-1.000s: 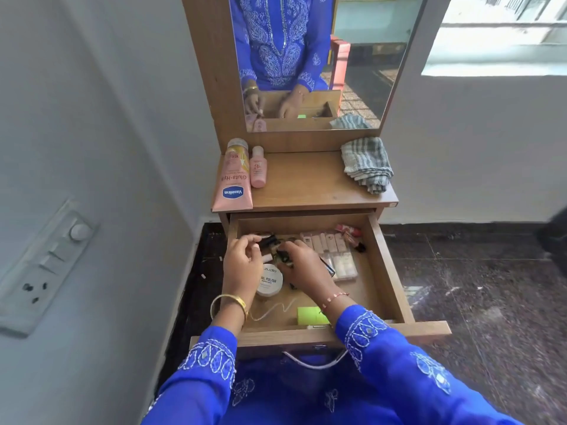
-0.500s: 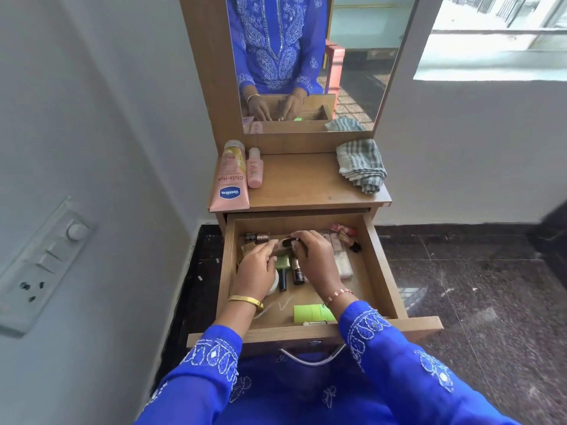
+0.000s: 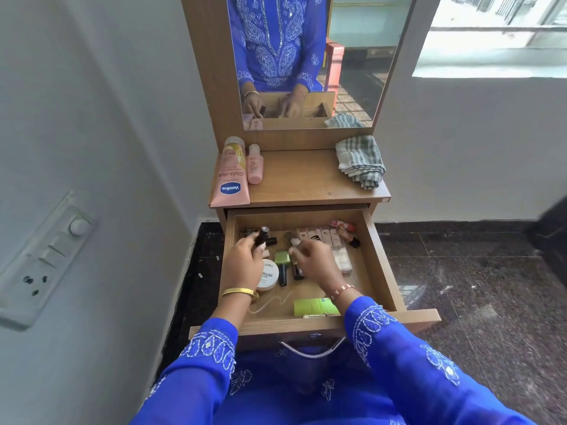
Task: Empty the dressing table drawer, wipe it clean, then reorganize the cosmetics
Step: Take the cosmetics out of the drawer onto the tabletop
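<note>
On the left of the wooden dressing table top (image 3: 306, 179), a large pink Vaseline lotion tube (image 3: 230, 176) and a small pink bottle (image 3: 255, 165) are seen lying side by side, placed as in the earlier frame. Below, the open wooden drawer (image 3: 380, 265) is noted, pulled out as before. The left hand (image 3: 244, 265), which half a second ago was down among the items, has been raised, and a small dark cylindrical bottle (image 3: 262, 237) is now pinched upright between its thumb and fingers near the back left corner. A round white nail polish remover tub (image 3: 270, 276) has been uncovered beside that wrist. The right hand (image 3: 316, 263) is held over the drawer's middle with fingers curled at a blurred small bottle (image 3: 291, 239); whether it is gripped cannot be told. A folded grey checked cloth (image 3: 360, 161) remains on the right of the top.
</note>
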`<state>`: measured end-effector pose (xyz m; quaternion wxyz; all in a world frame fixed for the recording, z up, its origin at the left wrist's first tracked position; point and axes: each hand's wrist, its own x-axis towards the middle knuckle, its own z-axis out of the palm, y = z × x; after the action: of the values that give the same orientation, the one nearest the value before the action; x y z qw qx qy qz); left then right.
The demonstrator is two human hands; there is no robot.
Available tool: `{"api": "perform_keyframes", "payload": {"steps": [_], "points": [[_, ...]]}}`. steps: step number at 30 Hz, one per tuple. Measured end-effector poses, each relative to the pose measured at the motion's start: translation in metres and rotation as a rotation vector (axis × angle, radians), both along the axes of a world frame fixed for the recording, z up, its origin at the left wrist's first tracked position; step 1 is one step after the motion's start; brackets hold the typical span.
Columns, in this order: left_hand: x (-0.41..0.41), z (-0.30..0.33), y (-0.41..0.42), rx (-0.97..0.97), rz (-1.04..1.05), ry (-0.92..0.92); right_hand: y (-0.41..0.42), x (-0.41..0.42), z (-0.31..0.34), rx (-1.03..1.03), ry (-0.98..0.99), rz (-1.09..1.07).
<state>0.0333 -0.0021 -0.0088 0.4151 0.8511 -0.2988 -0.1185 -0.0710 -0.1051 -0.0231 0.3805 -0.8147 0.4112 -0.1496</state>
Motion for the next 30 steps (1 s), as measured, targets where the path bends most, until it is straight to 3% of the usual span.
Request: {"api": "perform_keyframes", "payload": {"steps": [4,9,22,30], "points": [[0.004,0.001,0.002,-0.055,0.073,0.082,0.013,0.004,0.002,-0.125,0.339,0.304],[0.000,0.005,0.001,-0.025,0.057,0.085,0.022,0.013,-0.003,-0.308,0.451,0.479],[0.002,0.002,0.002,0.001,0.054,0.064,0.023,0.014,-0.002,-0.229,0.448,0.389],[0.000,0.003,0.003,-0.010,0.047,0.076,0.021,0.006,0.006,-0.174,0.166,0.193]]}}
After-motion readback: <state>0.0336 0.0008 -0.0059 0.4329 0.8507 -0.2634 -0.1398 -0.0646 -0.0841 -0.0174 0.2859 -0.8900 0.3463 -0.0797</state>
